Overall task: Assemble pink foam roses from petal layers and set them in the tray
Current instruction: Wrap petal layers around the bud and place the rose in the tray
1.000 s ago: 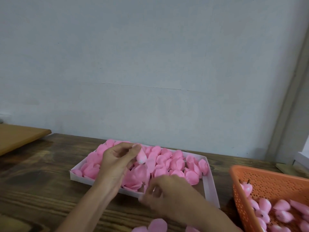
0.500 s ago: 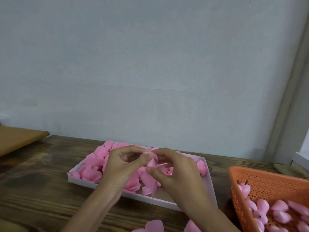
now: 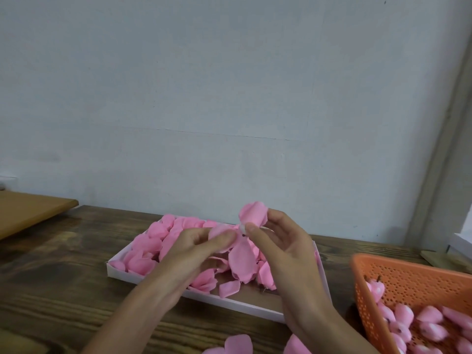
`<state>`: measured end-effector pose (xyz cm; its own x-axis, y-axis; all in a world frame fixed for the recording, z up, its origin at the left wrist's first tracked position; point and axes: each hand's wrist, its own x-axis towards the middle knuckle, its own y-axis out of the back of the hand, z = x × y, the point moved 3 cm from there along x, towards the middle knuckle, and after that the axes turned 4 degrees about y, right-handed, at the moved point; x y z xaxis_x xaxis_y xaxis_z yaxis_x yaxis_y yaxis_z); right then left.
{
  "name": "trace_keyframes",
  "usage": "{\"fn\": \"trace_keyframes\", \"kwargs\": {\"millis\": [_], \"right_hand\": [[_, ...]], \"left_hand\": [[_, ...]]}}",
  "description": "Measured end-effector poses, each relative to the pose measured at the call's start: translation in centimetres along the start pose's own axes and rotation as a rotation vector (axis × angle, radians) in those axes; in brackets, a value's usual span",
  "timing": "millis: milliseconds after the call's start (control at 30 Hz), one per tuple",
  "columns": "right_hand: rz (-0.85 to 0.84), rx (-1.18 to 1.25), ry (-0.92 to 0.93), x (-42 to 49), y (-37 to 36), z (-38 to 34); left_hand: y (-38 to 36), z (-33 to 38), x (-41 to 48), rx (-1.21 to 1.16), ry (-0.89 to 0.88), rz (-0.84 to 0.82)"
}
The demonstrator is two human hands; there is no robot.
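Both my hands are raised over the white tray [image 3: 245, 305] of pink foam roses [image 3: 153, 241]. My left hand [image 3: 199, 251] pinches a pink bud, mostly hidden by its fingers. My right hand [image 3: 283, 249] pinches the centre of a pink petal layer [image 3: 242, 259] right beside the bud; one petal sticks up above the fingers and another hangs down over the tray. The two hands' fingertips almost touch.
An orange perforated basket [image 3: 408, 274] with several pink buds stands at the right. Loose pink petals [image 3: 237, 344] lie on the dark wooden table [image 3: 56, 284] near the front edge. A lighter wooden board [image 3: 28, 210] sits at the far left. A pale wall is close behind.
My right hand came up from the table's front with a petal layer and met the left hand's bud. Both hands have risen, and the layer's petals now spread above and below the fingers.
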<state>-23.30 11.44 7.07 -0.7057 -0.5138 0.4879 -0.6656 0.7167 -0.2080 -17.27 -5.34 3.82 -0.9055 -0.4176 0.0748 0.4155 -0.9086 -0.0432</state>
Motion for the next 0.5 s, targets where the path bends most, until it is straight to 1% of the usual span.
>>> {"fn": "trace_keyframes", "kwargs": {"millis": [33, 100, 300, 367, 500], "right_hand": [[0.009, 0.01, 0.007, 0.0, 0.0, 0.0], [0.02, 0.02, 0.02, 0.1, 0.1, 0.0], [-0.005, -0.019, 0.039, -0.1, -0.1, 0.4], [-0.005, -0.026, 0.031, -0.1, -0.2, 0.7], [-0.005, -0.041, 0.019, -0.2, -0.1, 1.2]], "left_hand": [[0.1, 0.0, -0.3, -0.01, -0.03, -0.024], [0.4, 0.0, -0.4, -0.102, -0.045, -0.033], [0.4, 0.3, -0.4, -0.322, -0.025, -0.043], [0.4, 0.3, -0.3, -0.345, -0.021, -0.013], [0.7, 0.1, 0.0, -0.352, -0.092, 0.063]]}}
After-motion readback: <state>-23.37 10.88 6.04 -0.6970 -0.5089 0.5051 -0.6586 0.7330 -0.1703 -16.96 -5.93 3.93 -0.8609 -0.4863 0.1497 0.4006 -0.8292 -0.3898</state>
